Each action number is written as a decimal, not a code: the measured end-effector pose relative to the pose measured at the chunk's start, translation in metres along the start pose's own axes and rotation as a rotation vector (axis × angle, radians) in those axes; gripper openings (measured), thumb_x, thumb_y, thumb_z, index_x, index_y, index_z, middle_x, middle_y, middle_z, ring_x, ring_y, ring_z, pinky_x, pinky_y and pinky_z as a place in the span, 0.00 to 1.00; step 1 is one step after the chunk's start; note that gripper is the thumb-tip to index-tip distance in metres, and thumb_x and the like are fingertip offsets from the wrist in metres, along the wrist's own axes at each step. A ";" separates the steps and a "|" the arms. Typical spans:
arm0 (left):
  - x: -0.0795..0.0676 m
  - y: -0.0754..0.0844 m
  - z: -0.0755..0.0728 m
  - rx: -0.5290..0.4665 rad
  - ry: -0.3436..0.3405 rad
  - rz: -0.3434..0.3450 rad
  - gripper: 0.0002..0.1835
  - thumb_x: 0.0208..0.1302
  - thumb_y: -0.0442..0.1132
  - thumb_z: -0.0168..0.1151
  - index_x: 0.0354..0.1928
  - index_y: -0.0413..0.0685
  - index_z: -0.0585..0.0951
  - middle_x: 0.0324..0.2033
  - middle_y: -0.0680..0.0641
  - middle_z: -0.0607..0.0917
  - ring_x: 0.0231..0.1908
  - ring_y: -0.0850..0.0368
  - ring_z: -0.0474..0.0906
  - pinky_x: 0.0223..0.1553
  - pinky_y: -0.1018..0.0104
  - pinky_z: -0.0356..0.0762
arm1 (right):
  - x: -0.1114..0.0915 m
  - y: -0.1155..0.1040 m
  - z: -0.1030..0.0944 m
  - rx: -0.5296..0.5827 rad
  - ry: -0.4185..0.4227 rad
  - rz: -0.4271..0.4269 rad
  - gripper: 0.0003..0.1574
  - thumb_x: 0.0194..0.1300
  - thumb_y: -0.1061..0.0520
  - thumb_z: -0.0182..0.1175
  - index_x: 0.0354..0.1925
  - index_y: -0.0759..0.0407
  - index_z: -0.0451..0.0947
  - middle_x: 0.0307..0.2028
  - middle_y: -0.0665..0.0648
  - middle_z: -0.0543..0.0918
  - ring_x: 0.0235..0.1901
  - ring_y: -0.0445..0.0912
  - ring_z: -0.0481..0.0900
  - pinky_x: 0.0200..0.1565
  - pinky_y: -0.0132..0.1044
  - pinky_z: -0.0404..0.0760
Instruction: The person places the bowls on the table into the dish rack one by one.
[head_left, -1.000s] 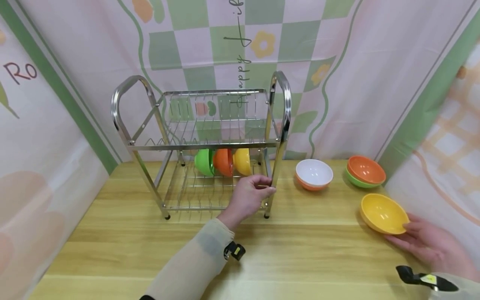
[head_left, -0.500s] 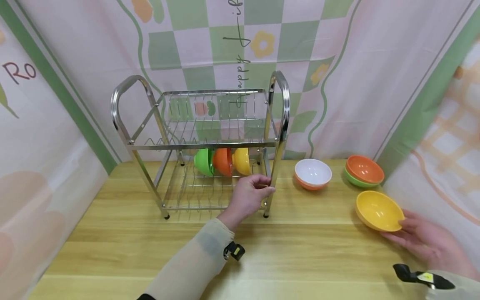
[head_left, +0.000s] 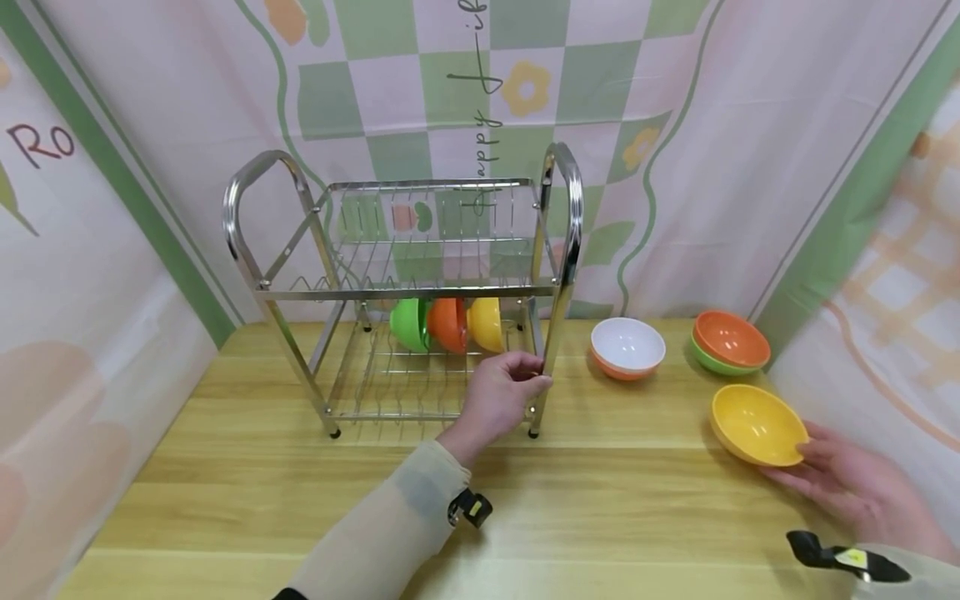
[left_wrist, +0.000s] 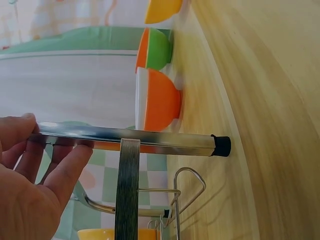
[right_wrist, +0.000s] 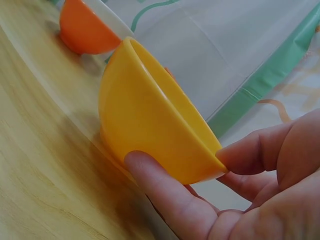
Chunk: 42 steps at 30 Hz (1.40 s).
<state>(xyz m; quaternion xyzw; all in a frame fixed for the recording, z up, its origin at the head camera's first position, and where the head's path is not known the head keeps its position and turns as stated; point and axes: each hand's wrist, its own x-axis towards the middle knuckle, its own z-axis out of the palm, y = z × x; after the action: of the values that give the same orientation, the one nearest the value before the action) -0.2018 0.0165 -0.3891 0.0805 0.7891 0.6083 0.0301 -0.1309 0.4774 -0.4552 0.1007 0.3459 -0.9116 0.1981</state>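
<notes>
My left hand grips the front right post of the metal dish rack, fingers and thumb around the tube in the left wrist view. On the right, my right hand pinches the near edge of a yellow bowl. The right wrist view shows that bowl tilted, thumb on its outer side and a finger at the rim. Whether its base touches the table cannot be told. Green, orange and yellow bowls stand on edge in the rack's lower tier.
A white bowl with an orange outside stands right of the rack. Behind the yellow bowl, an orange bowl sits in a green one. Printed cloth hangs behind and beside the wooden table.
Over the last second my right hand and the yellow bowl have shifted slightly left, mostly in the first half. My left hand has stayed on the rack post.
</notes>
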 end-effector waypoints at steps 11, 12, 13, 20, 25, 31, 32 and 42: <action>-0.001 -0.001 0.001 -0.048 -0.001 -0.012 0.08 0.61 0.36 0.72 0.39 0.58 0.87 0.34 0.58 0.84 0.36 0.59 0.81 0.37 0.64 0.82 | 0.001 0.002 0.010 -0.058 -0.109 0.001 0.33 0.77 0.73 0.28 0.49 0.60 0.82 0.49 0.65 0.81 0.51 0.63 0.79 0.61 0.62 0.63; -0.001 -0.001 0.001 -0.049 -0.002 -0.014 0.08 0.61 0.36 0.72 0.39 0.58 0.87 0.34 0.58 0.84 0.36 0.59 0.81 0.37 0.64 0.82 | 0.001 0.002 0.012 -0.070 -0.116 -0.001 0.32 0.77 0.72 0.28 0.50 0.59 0.81 0.50 0.65 0.81 0.52 0.62 0.79 0.61 0.62 0.64; -0.001 0.000 0.001 -0.049 -0.002 -0.017 0.08 0.61 0.36 0.72 0.39 0.59 0.87 0.34 0.58 0.84 0.36 0.59 0.81 0.37 0.64 0.82 | 0.001 0.002 0.014 -0.082 -0.120 -0.003 0.32 0.78 0.72 0.28 0.51 0.58 0.81 0.51 0.64 0.81 0.52 0.62 0.79 0.61 0.61 0.65; -0.003 0.000 0.003 -0.038 -0.003 -0.004 0.08 0.63 0.36 0.70 0.42 0.58 0.86 0.36 0.59 0.84 0.37 0.59 0.81 0.37 0.64 0.82 | 0.000 0.006 0.031 -0.186 -0.149 -0.032 0.32 0.79 0.71 0.31 0.55 0.53 0.80 0.53 0.61 0.80 0.54 0.59 0.79 0.59 0.58 0.69; -0.006 0.000 0.002 -0.051 -0.014 0.045 0.08 0.66 0.36 0.66 0.46 0.54 0.86 0.37 0.57 0.84 0.38 0.59 0.81 0.37 0.64 0.82 | 0.002 0.010 0.047 -0.217 -0.244 -0.079 0.33 0.79 0.70 0.29 0.60 0.53 0.78 0.55 0.60 0.80 0.55 0.58 0.79 0.57 0.55 0.73; -0.016 0.005 -0.001 -0.007 -0.055 0.070 0.17 0.68 0.38 0.63 0.59 0.54 0.81 0.47 0.57 0.83 0.47 0.59 0.80 0.43 0.65 0.81 | 0.006 0.019 0.073 -0.185 -0.326 -0.128 0.34 0.77 0.73 0.28 0.61 0.58 0.78 0.55 0.62 0.79 0.54 0.57 0.79 0.55 0.54 0.76; -0.018 0.006 -0.002 0.002 -0.066 0.068 0.19 0.69 0.39 0.63 0.61 0.55 0.80 0.49 0.58 0.83 0.49 0.59 0.79 0.44 0.65 0.81 | 0.007 0.021 0.078 -0.186 -0.341 -0.137 0.34 0.77 0.73 0.28 0.62 0.59 0.77 0.55 0.62 0.79 0.54 0.58 0.79 0.55 0.54 0.76; -0.034 0.011 -0.009 0.002 -0.153 0.085 0.32 0.69 0.44 0.62 0.73 0.68 0.67 0.66 0.60 0.71 0.60 0.52 0.74 0.44 0.65 0.81 | 0.003 0.038 0.126 -0.305 -0.247 -0.198 0.31 0.76 0.74 0.35 0.61 0.57 0.78 0.54 0.61 0.79 0.50 0.58 0.81 0.50 0.53 0.80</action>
<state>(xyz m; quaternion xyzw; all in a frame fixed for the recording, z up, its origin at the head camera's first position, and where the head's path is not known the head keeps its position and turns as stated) -0.1684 0.0054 -0.3776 0.1599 0.7809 0.6004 0.0644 -0.1232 0.3662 -0.3855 -0.0772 0.4609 -0.8692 0.1615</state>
